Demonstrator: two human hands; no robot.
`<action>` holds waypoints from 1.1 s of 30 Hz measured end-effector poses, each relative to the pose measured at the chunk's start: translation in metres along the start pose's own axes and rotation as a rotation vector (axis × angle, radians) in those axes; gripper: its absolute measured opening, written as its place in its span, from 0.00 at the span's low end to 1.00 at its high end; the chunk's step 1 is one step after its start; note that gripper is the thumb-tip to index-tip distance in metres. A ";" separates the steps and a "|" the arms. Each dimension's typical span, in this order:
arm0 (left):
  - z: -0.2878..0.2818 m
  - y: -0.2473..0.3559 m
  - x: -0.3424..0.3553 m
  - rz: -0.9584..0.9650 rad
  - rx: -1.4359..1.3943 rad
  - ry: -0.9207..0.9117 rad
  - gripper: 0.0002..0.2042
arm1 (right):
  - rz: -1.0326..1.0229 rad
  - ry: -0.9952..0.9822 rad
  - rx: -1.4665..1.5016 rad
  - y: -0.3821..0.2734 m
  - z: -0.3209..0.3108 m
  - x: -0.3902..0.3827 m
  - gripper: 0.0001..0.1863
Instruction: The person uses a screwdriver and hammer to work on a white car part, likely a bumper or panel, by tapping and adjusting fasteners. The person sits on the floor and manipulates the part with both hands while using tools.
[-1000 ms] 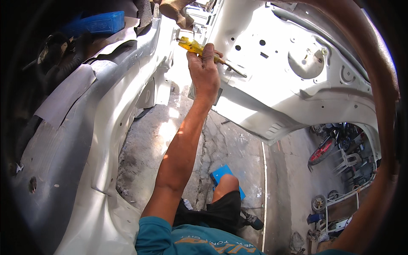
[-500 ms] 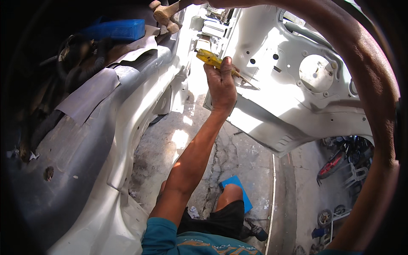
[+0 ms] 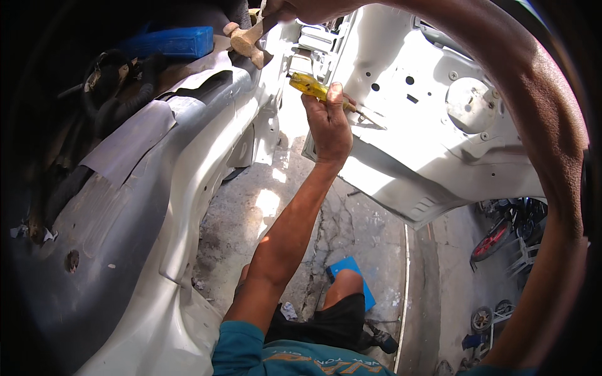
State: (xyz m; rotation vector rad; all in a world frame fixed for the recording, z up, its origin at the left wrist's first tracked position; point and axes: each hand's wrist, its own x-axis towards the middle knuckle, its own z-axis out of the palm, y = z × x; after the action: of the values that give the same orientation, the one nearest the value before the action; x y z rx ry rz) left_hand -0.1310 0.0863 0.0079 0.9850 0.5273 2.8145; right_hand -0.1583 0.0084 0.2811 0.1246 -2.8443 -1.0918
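My left hand is wrapped round a screwdriver with a yellow translucent handle. Its butt points up and left, while its thin shaft slants right against or just over the sunlit white door panel; whether the tip touches cannot be made out. Along the top edge arches my right arm, with my right hand closed on the handle of a hammer. The rusty brown hammer head hangs to the upper left of the screwdriver's butt, apart from it. Part of the right hand is cut off by the frame.
On the left runs the car's body sill, with grey sheets, dark wiring and a blue box above it. A blue board lies by my knee on cracked concrete. A red-rimmed wheel and a white chair stand at right.
The hammer head has come down and slightly right, nearer the screwdriver's butt. My left hand keeps its grip on the screwdriver almost in the same place.
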 end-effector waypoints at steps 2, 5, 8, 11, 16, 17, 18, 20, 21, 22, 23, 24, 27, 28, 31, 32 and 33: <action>0.001 -0.004 -0.002 -0.011 -0.025 -0.006 0.18 | 0.016 -0.011 0.004 0.000 -0.001 -0.004 0.16; 0.001 0.003 -0.003 -0.038 -0.039 -0.007 0.18 | 0.035 -0.022 0.006 0.002 -0.003 -0.017 0.16; 0.001 0.002 -0.001 -0.002 -0.036 -0.014 0.20 | 0.054 -0.032 0.007 0.004 -0.004 -0.027 0.16; 0.002 0.001 -0.001 -0.009 -0.034 0.002 0.20 | 0.076 -0.042 0.006 0.006 -0.003 -0.035 0.16; 0.002 0.002 -0.003 -0.013 -0.008 -0.005 0.20 | 0.086 -0.047 0.009 0.006 0.001 -0.040 0.16; 0.001 0.002 -0.003 -0.022 0.007 -0.006 0.20 | 0.091 -0.052 0.015 0.007 0.001 -0.042 0.16; -0.001 0.003 -0.001 -0.026 0.024 -0.009 0.20 | 0.088 -0.050 0.011 0.007 0.001 -0.041 0.16; -0.002 0.003 0.000 -0.029 0.039 -0.008 0.19 | 0.088 -0.045 0.010 0.006 0.000 -0.043 0.16; -0.004 -0.001 0.001 -0.027 0.036 -0.005 0.19 | 0.091 -0.043 0.013 0.006 -0.001 -0.044 0.16; -0.004 -0.002 0.000 -0.025 0.034 -0.001 0.19 | 0.090 -0.049 0.010 0.006 0.000 -0.045 0.16; -0.002 -0.005 -0.003 -0.060 -0.077 0.016 0.18 | 0.092 -0.049 0.010 0.006 0.000 -0.046 0.16; -0.002 -0.004 -0.004 -0.057 -0.061 0.009 0.18 | 0.093 -0.053 0.011 0.006 0.002 -0.048 0.16; -0.001 0.000 -0.001 -0.024 -0.040 -0.012 0.18 | 0.094 -0.056 0.014 0.007 0.000 -0.043 0.16; -0.001 0.002 -0.001 -0.028 -0.039 -0.015 0.18 | 0.094 -0.052 0.015 0.008 0.000 -0.048 0.16; -0.002 0.003 -0.002 -0.034 -0.019 -0.014 0.19 | 0.093 -0.053 0.012 0.007 -0.001 -0.047 0.16; -0.003 0.002 -0.001 -0.034 -0.002 -0.007 0.19 | 0.094 -0.050 0.015 0.007 -0.001 -0.046 0.16; -0.003 0.001 -0.001 -0.033 0.015 0.000 0.19 | 0.096 -0.048 0.017 0.007 -0.001 -0.046 0.16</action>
State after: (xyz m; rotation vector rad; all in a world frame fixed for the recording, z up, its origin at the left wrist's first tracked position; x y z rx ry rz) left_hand -0.1319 0.0841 0.0052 0.9704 0.5608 2.7852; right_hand -0.1127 0.0180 0.2836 -0.0375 -2.8686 -1.0654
